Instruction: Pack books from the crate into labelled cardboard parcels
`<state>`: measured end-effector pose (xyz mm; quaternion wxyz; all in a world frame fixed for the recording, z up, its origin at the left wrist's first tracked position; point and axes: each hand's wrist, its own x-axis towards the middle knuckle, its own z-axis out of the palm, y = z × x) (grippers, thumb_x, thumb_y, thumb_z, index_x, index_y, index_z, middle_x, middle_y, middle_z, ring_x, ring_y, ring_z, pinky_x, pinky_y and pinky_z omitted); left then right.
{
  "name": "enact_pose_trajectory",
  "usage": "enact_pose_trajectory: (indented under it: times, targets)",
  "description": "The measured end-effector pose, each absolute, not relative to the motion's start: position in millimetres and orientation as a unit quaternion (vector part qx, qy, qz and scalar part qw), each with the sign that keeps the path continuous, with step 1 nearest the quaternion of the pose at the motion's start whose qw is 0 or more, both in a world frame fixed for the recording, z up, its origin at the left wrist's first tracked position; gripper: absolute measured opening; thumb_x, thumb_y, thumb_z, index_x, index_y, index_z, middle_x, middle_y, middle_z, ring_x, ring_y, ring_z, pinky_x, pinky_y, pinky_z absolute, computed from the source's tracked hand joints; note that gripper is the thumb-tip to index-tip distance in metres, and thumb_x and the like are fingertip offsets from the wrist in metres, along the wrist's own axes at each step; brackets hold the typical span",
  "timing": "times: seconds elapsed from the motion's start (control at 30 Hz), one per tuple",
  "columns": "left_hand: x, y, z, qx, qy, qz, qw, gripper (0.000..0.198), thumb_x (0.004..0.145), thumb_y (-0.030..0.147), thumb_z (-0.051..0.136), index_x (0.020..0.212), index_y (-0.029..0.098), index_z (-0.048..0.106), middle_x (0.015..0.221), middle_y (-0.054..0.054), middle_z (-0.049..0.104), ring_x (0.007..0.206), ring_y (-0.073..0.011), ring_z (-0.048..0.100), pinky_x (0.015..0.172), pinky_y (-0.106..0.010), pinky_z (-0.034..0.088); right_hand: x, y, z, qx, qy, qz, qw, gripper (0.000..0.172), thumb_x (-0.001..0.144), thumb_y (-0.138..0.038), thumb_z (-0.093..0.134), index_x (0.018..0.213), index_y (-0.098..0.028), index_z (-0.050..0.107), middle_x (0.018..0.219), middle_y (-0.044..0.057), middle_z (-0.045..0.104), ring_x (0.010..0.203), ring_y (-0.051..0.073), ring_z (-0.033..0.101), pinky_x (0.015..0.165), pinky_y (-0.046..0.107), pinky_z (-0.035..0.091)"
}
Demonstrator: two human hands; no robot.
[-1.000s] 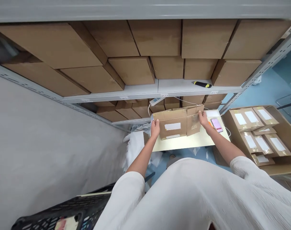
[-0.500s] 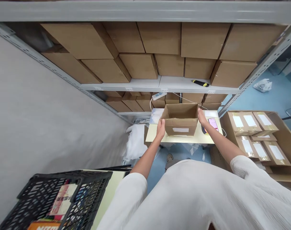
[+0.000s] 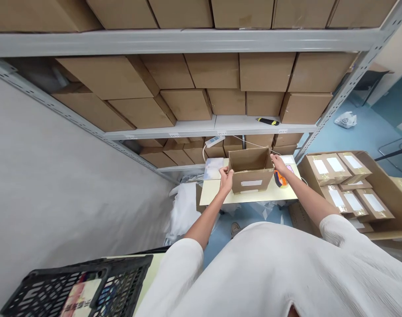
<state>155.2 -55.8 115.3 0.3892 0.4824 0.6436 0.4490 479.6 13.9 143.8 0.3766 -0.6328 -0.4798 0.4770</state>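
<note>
An open-topped cardboard box (image 3: 252, 181) with a white label on its near side is on or just over the small pale table (image 3: 214, 193); I cannot tell whether it rests there. My left hand (image 3: 226, 179) grips the box's left side by the near corner. At the upper right edge, my right hand (image 3: 279, 164) has its fingers closed on the cardboard. Just right of the box lies an orange and purple round object (image 3: 280, 178), perhaps a tape roll. A phone (image 3: 290, 168) is partly hidden behind my right forearm.
Shelves of brown boxes (image 3: 267, 70) rise ahead, with a yellow-black utility knife (image 3: 268, 121) on one board. To the right stands a large carton (image 3: 379, 176) of labelled parcels. A black plastic basket (image 3: 121, 281) sits lower left, near the grey wall (image 3: 72, 189).
The view has shifted, showing more upper shelf. The box has turned slightly between my hands, and my left hand has changed its hold. More of the orange and purple object shows.
</note>
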Motion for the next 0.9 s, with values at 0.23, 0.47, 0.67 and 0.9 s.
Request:
enact_pose_trajectory:
  times: [0.23, 0.47, 0.67, 0.9]
  targets:
    - [147, -55, 122, 0.538, 0.586, 0.446, 0.410, 0.012, 0.105, 0.029, 0.055, 0.117, 0.026, 0.052, 0.150, -0.011, 0.065, 0.143, -0.0221, 0.061, 0.116, -0.039, 0.051, 474, 18, 154, -0.621, -0.547, 0.460, 0.323, 0.053, 0.092, -0.077, 0.064, 0.095, -0.024, 0.066, 0.114, 0.009, 0.075, 0.107, 0.026, 0.065, 0.086, 0.036, 0.058]
    - [142, -53, 113, 0.619, 0.573, 0.382, 0.377, 0.028, 0.110, 0.039, 0.053, 0.117, 0.025, 0.076, 0.148, -0.013, 0.069, 0.155, -0.0286, 0.053, 0.132, -0.046, 0.037, 473, 17, 164, -0.619, -0.539, 0.492, 0.290, 0.063, 0.102, -0.080, 0.051, 0.111, -0.024, 0.077, 0.147, 0.015, 0.073, 0.138, 0.035, 0.062, 0.101, 0.044, 0.057]
    - [147, -40, 104, 0.538, 0.617, 0.437, 0.373, 0.048, 0.109, 0.051, 0.059, 0.149, 0.025, 0.059, 0.156, -0.017, 0.062, 0.137, -0.0280, 0.065, 0.115, -0.042, 0.052, 476, 25, 165, -0.644, -0.511, 0.479, 0.307, 0.063, 0.106, -0.077, 0.044, 0.142, -0.029, 0.063, 0.155, 0.015, 0.065, 0.135, 0.032, 0.067, 0.100, 0.044, 0.061]
    - [154, -15, 103, 0.524, 0.671, 0.406, 0.331, 0.064, 0.104, 0.050, 0.068, 0.158, 0.024, 0.049, 0.154, -0.019, 0.061, 0.124, -0.0305, 0.069, 0.114, -0.045, 0.050, 478, 31, 165, -0.659, -0.520, 0.466, 0.279, 0.089, 0.104, -0.079, 0.046, 0.178, -0.034, 0.026, 0.159, 0.016, 0.063, 0.131, 0.033, 0.068, 0.098, 0.044, 0.062]
